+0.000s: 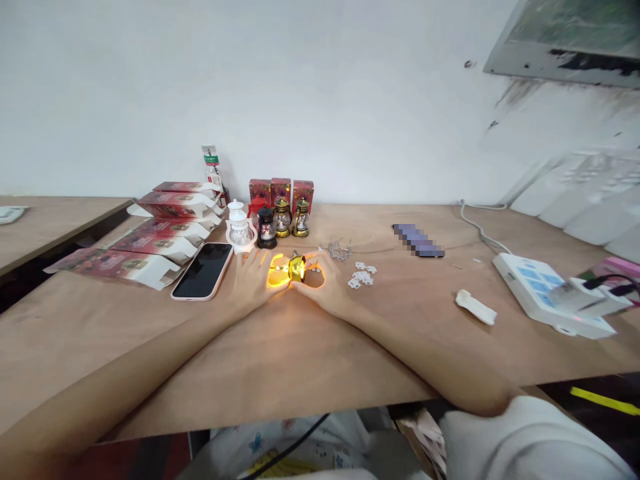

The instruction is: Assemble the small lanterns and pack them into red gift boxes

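I judge step: working base of shiny-gold, yellow-lit lantern [296,269], sideways over tan wooden bench [280,357] | left grip [251,277] holds glowing body | right grip [326,283] curls round base | next likely needs steady left

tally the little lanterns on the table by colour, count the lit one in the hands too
White lantern: 1
Red lantern, partly hidden: 1
Black lantern: 1
Standing gold lanterns: 2
Lit gold lantern: 1
Total visible: 6
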Tool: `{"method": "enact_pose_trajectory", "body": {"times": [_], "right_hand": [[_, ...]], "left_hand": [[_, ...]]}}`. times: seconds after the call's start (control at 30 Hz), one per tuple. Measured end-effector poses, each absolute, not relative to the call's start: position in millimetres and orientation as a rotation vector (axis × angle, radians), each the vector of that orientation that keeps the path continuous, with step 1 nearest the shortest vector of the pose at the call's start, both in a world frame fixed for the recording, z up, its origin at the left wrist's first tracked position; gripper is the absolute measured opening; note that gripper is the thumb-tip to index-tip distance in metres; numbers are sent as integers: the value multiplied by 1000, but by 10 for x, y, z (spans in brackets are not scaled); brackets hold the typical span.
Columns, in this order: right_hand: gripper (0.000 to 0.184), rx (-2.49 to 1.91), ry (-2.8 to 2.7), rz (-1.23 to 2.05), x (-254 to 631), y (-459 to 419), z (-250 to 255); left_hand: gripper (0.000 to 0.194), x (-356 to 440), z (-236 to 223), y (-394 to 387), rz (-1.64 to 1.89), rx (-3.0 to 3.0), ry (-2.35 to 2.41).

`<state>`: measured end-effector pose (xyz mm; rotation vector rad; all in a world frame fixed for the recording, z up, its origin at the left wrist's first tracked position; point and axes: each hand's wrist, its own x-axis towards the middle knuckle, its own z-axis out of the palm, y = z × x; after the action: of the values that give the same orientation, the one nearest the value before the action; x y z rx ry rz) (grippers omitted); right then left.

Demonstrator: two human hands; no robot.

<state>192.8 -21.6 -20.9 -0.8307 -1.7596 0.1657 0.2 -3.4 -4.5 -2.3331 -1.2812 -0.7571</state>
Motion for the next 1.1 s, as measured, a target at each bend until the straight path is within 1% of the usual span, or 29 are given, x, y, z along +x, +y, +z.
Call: {"method": "enact_pose_trajectory", "body": {"times": [0.17,0.37,0.5,0.67,0.9,1.1], "right_hand": [[20,-804,-1737,184,1932,-237,-192],[19,-813,-1669,367,1919,-245,-186],[16,-770,-1646,421,1913,-244,-183],[13,-872,-1670,320,1931,-270,-197],[16,-940,-1666,195,1939,-315,-216],[17,-971,-1698,129,1938,-301,-238]], "left_hand": [[45,11,-44,-29,-781,-2325,-1285],[43,12,-65,-12,-782,-2300,-1242],[42,2,-75,-9,-787,-2260,-1203],[37,-15,-70,-15,-790,-2251,-1159],[35,-34,-51,-41,-853,-2274,-1069],[32,-34,-46,-46,-803,-2244,-1107]]}}
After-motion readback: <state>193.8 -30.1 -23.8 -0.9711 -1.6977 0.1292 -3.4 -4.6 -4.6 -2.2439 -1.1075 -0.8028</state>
